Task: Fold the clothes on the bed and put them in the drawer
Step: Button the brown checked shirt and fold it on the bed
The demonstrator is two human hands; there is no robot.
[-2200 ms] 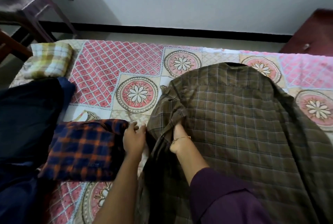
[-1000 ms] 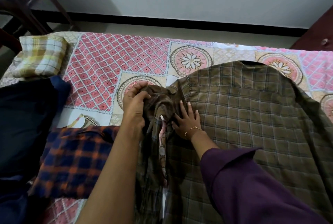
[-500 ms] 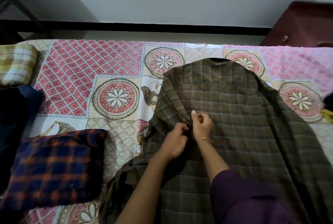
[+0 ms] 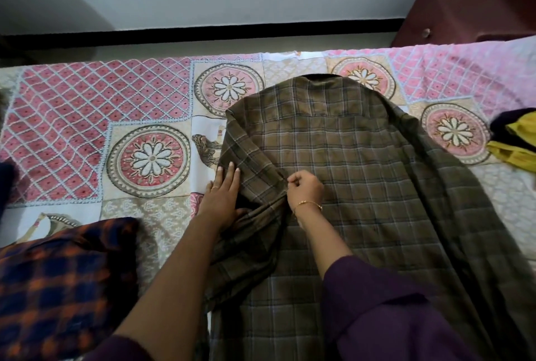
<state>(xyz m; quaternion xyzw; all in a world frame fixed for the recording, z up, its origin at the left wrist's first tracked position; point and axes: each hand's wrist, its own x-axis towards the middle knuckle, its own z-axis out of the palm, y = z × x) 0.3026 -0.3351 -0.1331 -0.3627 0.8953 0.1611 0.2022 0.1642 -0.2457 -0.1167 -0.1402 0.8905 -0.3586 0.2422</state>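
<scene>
A brown checked shirt (image 4: 362,175) lies back-up on the patterned bedsheet (image 4: 87,117), collar toward the wall. Its left sleeve is folded in over the body. My left hand (image 4: 222,198) lies flat with straight fingers on the sheet at the folded left edge of the shirt. My right hand (image 4: 304,188) pinches the sleeve fabric just right of that fold. A folded blue and orange checked garment (image 4: 61,285) sits at the near left of the bed.
A dark and yellow garment (image 4: 516,140) lies at the bed's right edge. A dark red wooden cabinet with a knob (image 4: 464,9) stands beyond the bed at the upper right. A wall runs along the far side. Dark cloth (image 4: 5,178) shows at the left edge.
The left sleeve has been laid over the shirt's body. My left hand let go of the bunched fabric and now lies flat at the fold. My right hand went from flat to pinching.
</scene>
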